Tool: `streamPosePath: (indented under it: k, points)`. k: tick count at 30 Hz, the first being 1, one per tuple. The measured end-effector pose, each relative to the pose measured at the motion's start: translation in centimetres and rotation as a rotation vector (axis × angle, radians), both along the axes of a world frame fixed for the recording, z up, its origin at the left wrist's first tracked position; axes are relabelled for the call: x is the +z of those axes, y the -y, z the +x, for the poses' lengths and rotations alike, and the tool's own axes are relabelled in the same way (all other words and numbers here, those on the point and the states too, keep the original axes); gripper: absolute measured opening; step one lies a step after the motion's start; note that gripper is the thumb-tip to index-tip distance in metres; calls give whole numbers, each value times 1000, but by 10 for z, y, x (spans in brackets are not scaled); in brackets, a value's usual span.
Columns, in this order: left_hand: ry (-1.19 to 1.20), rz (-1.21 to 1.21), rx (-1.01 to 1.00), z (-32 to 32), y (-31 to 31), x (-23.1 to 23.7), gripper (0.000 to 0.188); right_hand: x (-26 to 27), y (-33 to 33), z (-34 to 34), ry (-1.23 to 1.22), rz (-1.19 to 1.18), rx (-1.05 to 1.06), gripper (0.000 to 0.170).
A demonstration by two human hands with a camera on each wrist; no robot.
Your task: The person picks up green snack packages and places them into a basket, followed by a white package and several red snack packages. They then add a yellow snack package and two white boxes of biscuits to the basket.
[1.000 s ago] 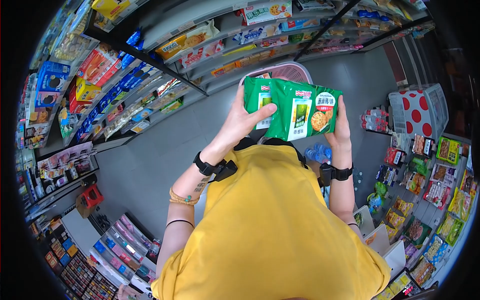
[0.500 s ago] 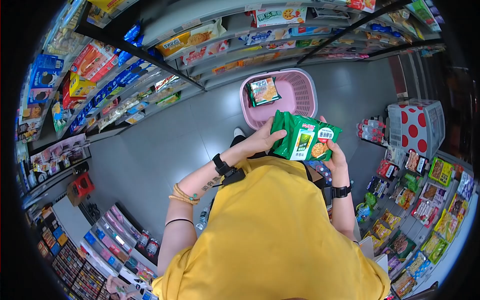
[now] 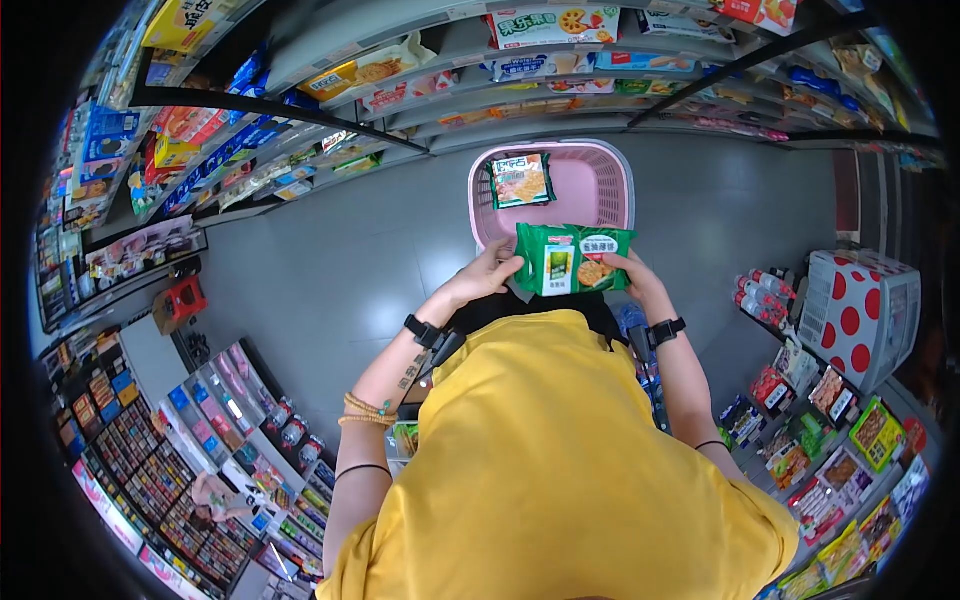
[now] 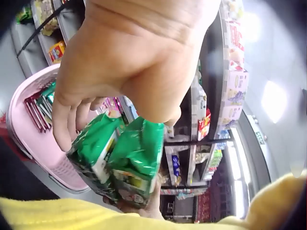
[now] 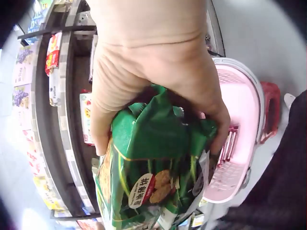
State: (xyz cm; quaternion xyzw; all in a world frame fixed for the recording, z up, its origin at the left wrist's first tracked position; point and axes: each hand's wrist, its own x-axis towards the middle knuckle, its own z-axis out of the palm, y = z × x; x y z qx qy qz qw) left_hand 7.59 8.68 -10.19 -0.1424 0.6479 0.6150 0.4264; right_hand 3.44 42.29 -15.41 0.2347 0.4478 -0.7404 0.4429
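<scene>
Two green packs of biscuits lie face to face between my hands. In the head view the front biscuit pack shows a picture of round biscuits, and its top edge overlaps the near side of the pink basket. My left hand grips the left end. My right hand holds the other end, thumb on the front face. Seen from the right wrist, thumb and fingers span both packs. The left wrist view shows their crimped ends under the left hand. Inside the basket lie packs with a cracker picture.
Long snack shelves run behind the basket and curve round to the left. On the right stand bundled bottles, a white box with red dots and hanging snack bags. Grey floor lies around the basket.
Both hands have lowered the two green packs from high up, where they hid most of the basket. The packs tilted midway and are now nearly level, close at the basket's near side.
</scene>
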Motion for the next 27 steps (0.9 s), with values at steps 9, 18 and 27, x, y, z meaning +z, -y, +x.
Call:
streamPosePath:
  k: [9, 18, 27]
  points:
    - [63, -212, 637, 88, 43, -9, 50, -102, 22, -45, -353, 175, 287, 82]
    - [319, -408, 967, 229, 83, -74, 49, -204, 73, -42, -371, 288, 334, 86]
    - [484, -417, 1186, 339, 48, -81, 34, -240, 98, -49, -183, 236, 294, 88]
